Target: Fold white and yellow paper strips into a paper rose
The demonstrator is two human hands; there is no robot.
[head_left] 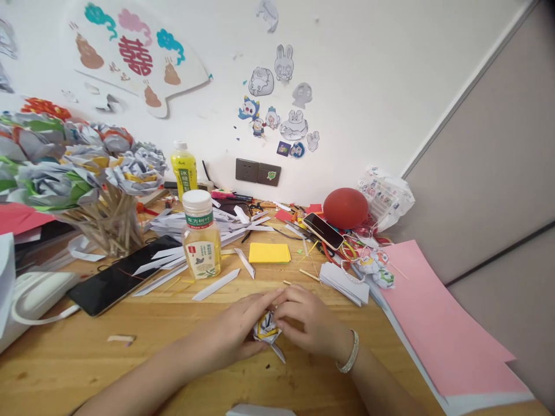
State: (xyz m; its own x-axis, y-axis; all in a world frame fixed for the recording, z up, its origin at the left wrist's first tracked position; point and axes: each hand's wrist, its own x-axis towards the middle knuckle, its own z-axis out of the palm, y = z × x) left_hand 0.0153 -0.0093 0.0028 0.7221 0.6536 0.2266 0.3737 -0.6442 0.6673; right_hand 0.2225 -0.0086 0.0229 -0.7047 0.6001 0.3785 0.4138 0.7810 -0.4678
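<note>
Between my two hands is a small folded paper flower [266,328], white with yellow edges, low over the wooden table. My left hand [236,329] wraps its left side, thumb below and fingers over the top. My right hand [306,320], with a bracelet at the wrist, pinches at the flower's upper right. A white paper strip end [278,352] sticks out underneath. Beyond the hands lies a stack of yellow paper [269,253]. Folded white paper strips [344,283] lie to the right of it.
A tea bottle [202,242] and a yellow drink bottle [184,167] stand behind. At left are paper flowers on sticks [56,185] and a black tablet-like device [117,280]. A phone [324,231], red balloon [346,208] and pink sheets [437,323] lie right.
</note>
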